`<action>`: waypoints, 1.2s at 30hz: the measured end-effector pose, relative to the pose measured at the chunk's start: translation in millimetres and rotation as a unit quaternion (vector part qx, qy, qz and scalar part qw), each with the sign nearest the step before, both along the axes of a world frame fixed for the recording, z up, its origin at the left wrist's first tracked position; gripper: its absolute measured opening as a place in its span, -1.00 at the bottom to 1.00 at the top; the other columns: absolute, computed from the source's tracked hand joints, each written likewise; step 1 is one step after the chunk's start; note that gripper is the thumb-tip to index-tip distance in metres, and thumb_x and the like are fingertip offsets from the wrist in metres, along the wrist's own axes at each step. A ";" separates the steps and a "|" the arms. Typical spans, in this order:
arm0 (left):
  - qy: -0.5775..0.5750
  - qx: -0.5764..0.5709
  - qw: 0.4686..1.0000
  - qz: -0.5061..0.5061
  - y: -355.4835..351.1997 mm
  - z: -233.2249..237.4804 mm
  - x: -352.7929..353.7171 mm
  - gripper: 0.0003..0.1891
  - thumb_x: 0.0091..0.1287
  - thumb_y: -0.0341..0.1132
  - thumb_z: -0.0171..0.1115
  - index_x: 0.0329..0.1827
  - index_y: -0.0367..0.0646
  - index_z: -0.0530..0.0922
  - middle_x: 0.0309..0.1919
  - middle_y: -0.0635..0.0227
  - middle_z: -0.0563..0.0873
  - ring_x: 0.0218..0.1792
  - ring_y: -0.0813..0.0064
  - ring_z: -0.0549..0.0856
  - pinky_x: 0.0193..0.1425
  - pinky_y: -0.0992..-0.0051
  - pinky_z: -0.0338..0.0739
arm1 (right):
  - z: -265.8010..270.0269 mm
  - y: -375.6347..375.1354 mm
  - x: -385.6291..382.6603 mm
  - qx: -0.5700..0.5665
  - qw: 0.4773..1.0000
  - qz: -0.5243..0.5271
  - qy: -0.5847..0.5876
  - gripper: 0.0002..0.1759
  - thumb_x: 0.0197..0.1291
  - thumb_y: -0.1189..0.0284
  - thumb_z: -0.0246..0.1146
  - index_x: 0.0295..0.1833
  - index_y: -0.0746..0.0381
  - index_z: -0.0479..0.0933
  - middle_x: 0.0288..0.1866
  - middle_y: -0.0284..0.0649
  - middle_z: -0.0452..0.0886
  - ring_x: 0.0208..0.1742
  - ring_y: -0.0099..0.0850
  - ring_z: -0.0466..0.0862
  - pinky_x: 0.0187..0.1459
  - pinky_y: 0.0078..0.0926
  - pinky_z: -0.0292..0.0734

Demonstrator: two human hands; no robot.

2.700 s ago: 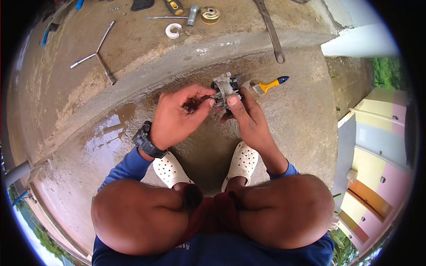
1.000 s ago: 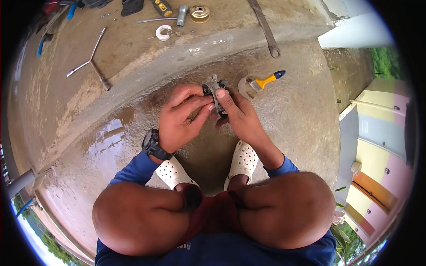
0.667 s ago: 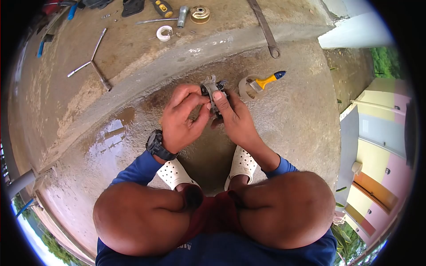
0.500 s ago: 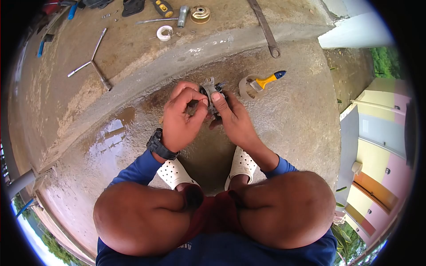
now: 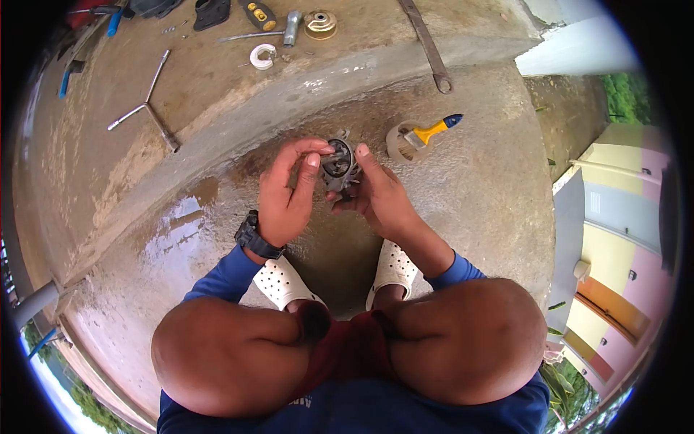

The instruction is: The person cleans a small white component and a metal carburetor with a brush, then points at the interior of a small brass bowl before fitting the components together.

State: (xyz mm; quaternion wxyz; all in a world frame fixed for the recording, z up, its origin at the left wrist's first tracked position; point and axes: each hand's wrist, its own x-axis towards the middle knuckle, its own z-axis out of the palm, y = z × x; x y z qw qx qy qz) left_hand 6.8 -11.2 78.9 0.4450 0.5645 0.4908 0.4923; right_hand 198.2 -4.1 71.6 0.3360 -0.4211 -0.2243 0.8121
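A small grey metal carburetor point(image 5: 337, 165) is held in front of me, its round open side with a dark ring turned up toward me. My right hand point(image 5: 383, 194) grips it from the right, thumb on the rim and fingers curled underneath. From the left, my left hand point(image 5: 288, 181) reaches over with its index fingertip at the carburetor's edge; the thumb stands apart from it. Just right of the carburetor, a paintbrush point(image 5: 432, 133) with a yellow and blue handle rests its bristles in a shallow round container point(image 5: 396, 149).
On the raised concrete ledge lie a three-armed wrench point(image 5: 149, 103), a white ring-shaped part point(image 5: 262, 57), a socket tool point(image 5: 292, 29), a brass-coloured round part point(image 5: 320, 25) and a long flat wrench point(image 5: 425, 45). Wet concrete lies around my white clogs point(image 5: 284, 282).
The carburetor has tilted so its round open side now faces me. My left hand's fingers have loosened and drawn back to the left, while the right hand keeps its grip.
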 end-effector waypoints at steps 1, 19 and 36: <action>0.000 0.000 1.000 -0.002 0.6 0.6 -0.3 -0.56 0.40 -0.25 0.56 0.25 -0.23 0.66 0.08 0.19 0.75 0.06 0.19 0.78 0.19 0.32 0.66 | -2.4 0.4 1.6 -0.014 0.999 0.015 0.037 -0.26 0.70 -0.20 -0.05 0.42 0.27 0.51 0.16 -0.17 0.73 0.07 -0.31 0.78 0.06 -0.14 0.77; 0.044 -0.061 0.994 -0.082 1.8 -47.8 9.1 -0.32 0.31 -0.34 0.59 0.48 -0.17 0.50 0.19 0.12 0.80 0.21 0.30 0.82 0.31 0.32 0.67 | -61.8 38.8 140.0 0.323 0.680 -0.186 -0.631 -0.37 0.40 0.04 0.52 0.24 0.34 0.53 -0.05 -0.06 0.63 -0.23 -0.30 0.64 -0.19 -0.27 0.60; 0.148 -0.036 0.984 -0.095 7.7 -66.2 7.1 -0.32 0.21 -0.36 0.56 0.45 -0.17 0.56 0.13 0.03 0.83 0.12 0.03 0.85 0.22 0.20 0.73 | -9.2 34.5 125.4 0.377 0.711 -0.187 -0.563 -0.74 0.45 0.32 0.48 0.02 0.28 0.65 -0.18 -0.14 0.74 -0.32 -0.32 0.73 -0.26 -0.31 0.62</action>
